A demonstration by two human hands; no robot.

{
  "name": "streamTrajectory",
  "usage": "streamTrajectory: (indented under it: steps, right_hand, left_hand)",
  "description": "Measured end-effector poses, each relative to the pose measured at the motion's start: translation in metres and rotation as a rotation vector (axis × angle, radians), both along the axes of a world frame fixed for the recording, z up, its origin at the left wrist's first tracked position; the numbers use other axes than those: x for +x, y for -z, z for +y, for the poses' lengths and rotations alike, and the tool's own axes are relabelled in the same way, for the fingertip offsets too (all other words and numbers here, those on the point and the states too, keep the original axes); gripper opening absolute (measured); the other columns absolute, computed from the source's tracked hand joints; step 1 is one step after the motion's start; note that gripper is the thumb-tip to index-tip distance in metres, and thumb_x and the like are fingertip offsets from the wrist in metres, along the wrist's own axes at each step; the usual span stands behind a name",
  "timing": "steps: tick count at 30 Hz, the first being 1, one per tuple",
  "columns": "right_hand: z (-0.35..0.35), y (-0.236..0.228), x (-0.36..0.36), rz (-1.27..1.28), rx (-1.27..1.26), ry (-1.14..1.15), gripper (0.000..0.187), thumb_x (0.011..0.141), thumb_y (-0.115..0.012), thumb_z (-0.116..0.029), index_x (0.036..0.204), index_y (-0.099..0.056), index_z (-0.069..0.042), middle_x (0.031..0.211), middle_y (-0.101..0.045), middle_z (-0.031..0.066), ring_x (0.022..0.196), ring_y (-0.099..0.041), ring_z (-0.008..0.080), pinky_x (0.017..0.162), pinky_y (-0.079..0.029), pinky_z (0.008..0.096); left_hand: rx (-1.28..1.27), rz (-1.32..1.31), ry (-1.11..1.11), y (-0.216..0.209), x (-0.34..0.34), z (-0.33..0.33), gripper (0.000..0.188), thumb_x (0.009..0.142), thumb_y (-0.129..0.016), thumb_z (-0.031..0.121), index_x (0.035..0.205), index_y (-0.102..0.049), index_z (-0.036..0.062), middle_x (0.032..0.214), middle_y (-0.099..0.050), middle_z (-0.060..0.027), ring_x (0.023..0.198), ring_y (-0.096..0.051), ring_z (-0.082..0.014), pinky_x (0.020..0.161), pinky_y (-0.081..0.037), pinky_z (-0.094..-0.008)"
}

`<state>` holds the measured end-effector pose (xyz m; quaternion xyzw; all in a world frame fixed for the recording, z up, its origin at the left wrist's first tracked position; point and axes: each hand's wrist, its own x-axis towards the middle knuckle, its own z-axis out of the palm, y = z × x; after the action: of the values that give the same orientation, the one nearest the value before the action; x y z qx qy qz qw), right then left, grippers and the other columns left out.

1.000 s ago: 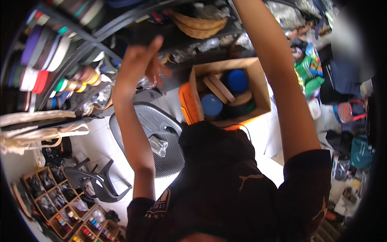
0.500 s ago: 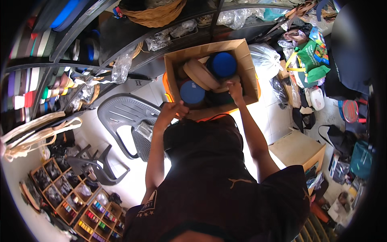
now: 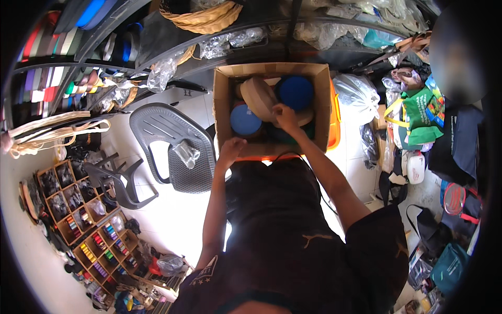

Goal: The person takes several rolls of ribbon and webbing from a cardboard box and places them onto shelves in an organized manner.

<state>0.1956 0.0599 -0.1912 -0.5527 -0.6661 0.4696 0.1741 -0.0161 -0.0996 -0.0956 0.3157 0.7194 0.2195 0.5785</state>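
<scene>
A brown cardboard box [image 3: 221, 99] stands in front of me with its top open. Inside lie several rolls that look like webbing: a thick beige roll [image 3: 257, 98] tilted on its side, a blue roll [image 3: 296, 93] at the back right and another blue roll [image 3: 246, 120] at the left. My right hand [image 3: 286, 118] reaches into the box, its fingers closed at the right edge of the tilted beige roll. At the near left corner, my left hand [image 3: 230, 152] has its fingers curled over the box's rim. The bottom of the box is hidden under the rolls.
Something orange [image 3: 334, 118] shows beside and under the box. A dark grey plastic chair [image 3: 193, 170] stands to the left. Shelves with coloured webbing rolls [image 3: 49, 70] rise at the far left. A plastic bag [image 3: 355, 97] and a green bag [image 3: 418, 112] lie to the right.
My right hand has moved left within the box, up to the tilted beige roll. My left hand stays near the box's near left corner. The view has shifted slightly.
</scene>
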Motion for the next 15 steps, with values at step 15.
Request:
streamTrajectory:
  steps: [15]
  right_hand:
    - [-0.223, -0.087, 0.133, -0.021, -0.050, 0.878, 0.014, 0.092, -0.056, -0.007, 0.099, -0.066, 0.001, 0.086, -0.068, 0.0090, 0.076, -0.065, 0.0164, 0.066, -0.051, 0.0291]
  left_hand:
    - [0.372, 0.499, 0.602, 0.216, -0.066, 0.091, 0.104, 0.056, -0.087, 0.023, 0.139, -0.029, 0.0037, 0.135, -0.041, -0.0235, 0.126, -0.043, -0.0367, 0.104, -0.039, -0.0428]
